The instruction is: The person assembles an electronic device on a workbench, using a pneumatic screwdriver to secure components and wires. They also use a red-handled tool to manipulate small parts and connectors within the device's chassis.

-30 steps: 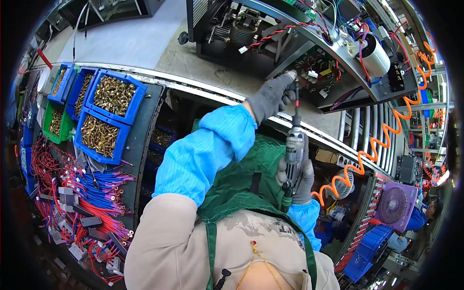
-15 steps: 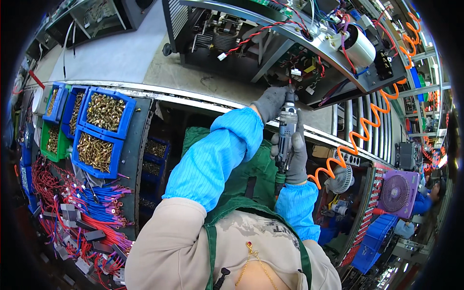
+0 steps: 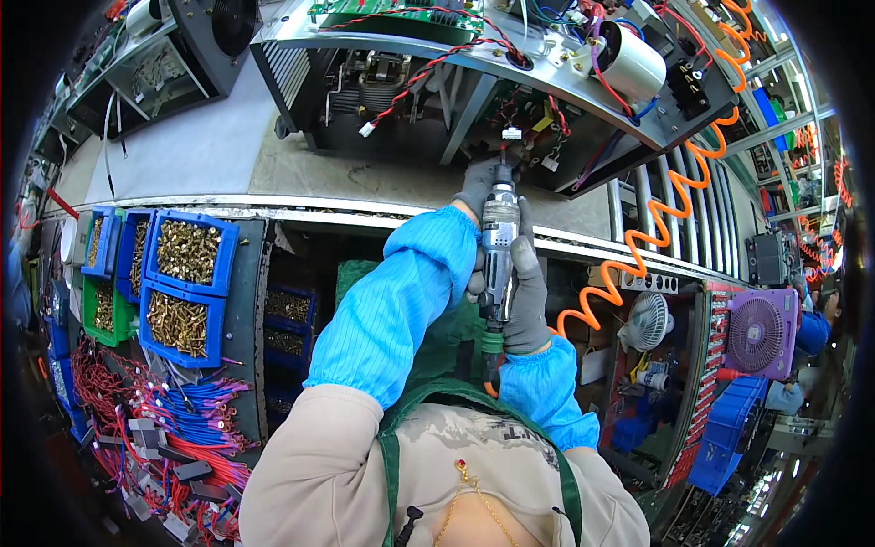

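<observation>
My right hand [image 3: 527, 305], in a grey glove, is wrapped round the body of an air screwdriver [image 3: 498, 233]. The tool points away from me, its bit reaching into the open lower bay of a metal equipment chassis [image 3: 556, 77]. At the tool's nose, my left hand [image 3: 475, 188], also gloved, is closed against it; its fingertips are partly hidden. Just beyond the bit hangs a small white connector [image 3: 511, 134], with a circuit board behind it. Whatever the bit touches cannot be made out.
Blue bins [image 3: 190, 252] of brass-coloured screws and a green bin [image 3: 102, 310] stand at left, above bundled red and blue wires [image 3: 196, 406]. An orange coiled hose [image 3: 661, 214] runs along the right past metal rollers [image 3: 688, 219]. A purple fan [image 3: 762, 335] stands far right.
The whole scene has shifted left in the picture as the view moved. Both hands keep their hold on the screwdriver, with its bit still at the same spot in the chassis.
</observation>
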Available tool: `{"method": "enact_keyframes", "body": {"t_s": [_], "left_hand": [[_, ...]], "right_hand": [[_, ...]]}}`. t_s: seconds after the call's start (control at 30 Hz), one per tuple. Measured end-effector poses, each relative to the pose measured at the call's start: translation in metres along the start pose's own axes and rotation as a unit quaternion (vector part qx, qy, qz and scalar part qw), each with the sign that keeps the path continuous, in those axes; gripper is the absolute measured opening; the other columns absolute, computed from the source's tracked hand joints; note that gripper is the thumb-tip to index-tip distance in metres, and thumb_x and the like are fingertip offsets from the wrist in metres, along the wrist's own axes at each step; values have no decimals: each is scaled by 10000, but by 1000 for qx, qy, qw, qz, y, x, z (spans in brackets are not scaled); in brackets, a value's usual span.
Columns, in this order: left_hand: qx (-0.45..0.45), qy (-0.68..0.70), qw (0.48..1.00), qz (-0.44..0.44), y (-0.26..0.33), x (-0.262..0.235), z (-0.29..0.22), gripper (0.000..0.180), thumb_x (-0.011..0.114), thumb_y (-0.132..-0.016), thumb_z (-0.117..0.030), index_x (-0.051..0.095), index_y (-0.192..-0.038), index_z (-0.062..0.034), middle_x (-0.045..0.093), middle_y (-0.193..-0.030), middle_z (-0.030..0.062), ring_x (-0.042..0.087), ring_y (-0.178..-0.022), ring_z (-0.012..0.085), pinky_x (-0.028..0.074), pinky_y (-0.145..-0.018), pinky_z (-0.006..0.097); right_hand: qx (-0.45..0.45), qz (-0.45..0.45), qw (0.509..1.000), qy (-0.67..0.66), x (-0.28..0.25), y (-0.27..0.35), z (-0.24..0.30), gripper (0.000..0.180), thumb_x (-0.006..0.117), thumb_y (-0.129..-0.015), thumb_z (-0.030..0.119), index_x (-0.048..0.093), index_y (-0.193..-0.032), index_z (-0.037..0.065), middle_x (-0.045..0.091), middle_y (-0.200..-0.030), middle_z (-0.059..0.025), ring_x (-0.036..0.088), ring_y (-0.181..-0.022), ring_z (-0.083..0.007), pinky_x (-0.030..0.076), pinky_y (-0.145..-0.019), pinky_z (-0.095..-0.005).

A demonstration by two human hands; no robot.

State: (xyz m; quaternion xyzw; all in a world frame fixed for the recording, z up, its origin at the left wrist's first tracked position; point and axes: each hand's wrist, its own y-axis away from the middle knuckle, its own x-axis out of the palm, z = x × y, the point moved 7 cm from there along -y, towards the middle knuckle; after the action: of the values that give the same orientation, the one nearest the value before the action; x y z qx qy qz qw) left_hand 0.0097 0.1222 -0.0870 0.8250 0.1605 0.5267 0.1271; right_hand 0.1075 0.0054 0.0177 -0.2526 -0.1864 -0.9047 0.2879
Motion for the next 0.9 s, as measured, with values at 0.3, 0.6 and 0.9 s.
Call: {"method": "enact_keyframes", "body": {"t_s": [0.3, 0.6, 0.9], "left_hand": [[36, 25, 999, 11, -11, -4, 5, 225, 502, -898, -265, 568, -853, -55, 586, -636, 125, 586, -508, 220, 506, -442, 326], [44, 58, 996, 61, -31, -14, 10, 229, 490, -900, -252, 567, -848, -43, 594, -652, 131, 605, -555, 229, 522, -481, 337], [59, -34, 995, 66, 41, 4, -15, 156, 635, -837, -80, 615, -963, 9, 629, -789, 83, 622, -643, 128, 518, -535, 236]], "right_hand": [[18, 59, 993, -97, -7, -4, -5, 593, 480, -907, 472, 312, -1390, 171, 627, -837, -108, 625, -579, -177, 519, -467, -288], [15, 50, 995, -83, -1, -4, -3, 637, 476, -919, 364, 167, -1462, 234, 607, -834, -128, 636, -573, -186, 550, -483, -280], [77, 33, 994, 74, -15, 34, 9, 874, 606, -804, 447, 101, -1477, 212, 565, -840, -118, 584, -573, -147, 512, -493, -262]]}}
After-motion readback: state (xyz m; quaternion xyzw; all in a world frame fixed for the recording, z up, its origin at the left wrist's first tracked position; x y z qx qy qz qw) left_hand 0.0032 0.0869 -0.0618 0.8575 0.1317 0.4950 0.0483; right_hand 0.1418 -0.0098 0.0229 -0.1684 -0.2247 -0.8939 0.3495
